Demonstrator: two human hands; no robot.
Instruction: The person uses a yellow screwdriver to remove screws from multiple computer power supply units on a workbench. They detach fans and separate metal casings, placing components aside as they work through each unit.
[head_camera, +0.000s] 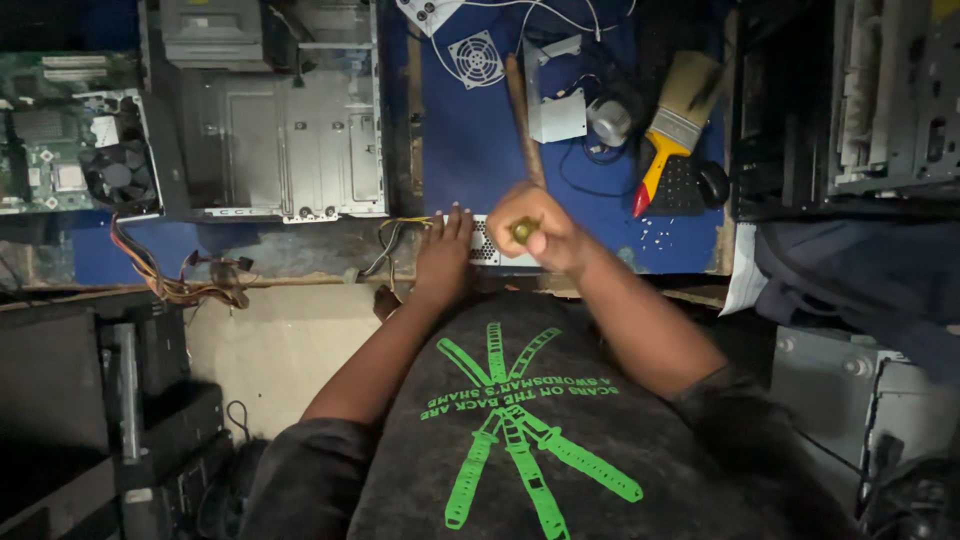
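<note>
My left hand (443, 255) lies flat with fingers spread on a grey metal power supply box (487, 250) at the near edge of the blue-topped bench (470, 150). My right hand (535, 232) is closed around a screwdriver (523, 231), its yellowish handle end pointing up at me, held upright over the same box. The box is mostly hidden under both hands; only its vented side and a bundle of yellow and black wires (395, 235) show.
An open grey computer case (285, 130) and a green motherboard with fan (75, 135) lie at left. A wooden stick (524, 115), small fan (475, 58), paintbrush (672, 125), loose screws (655, 237) sit behind. More cases stand at right (890, 95).
</note>
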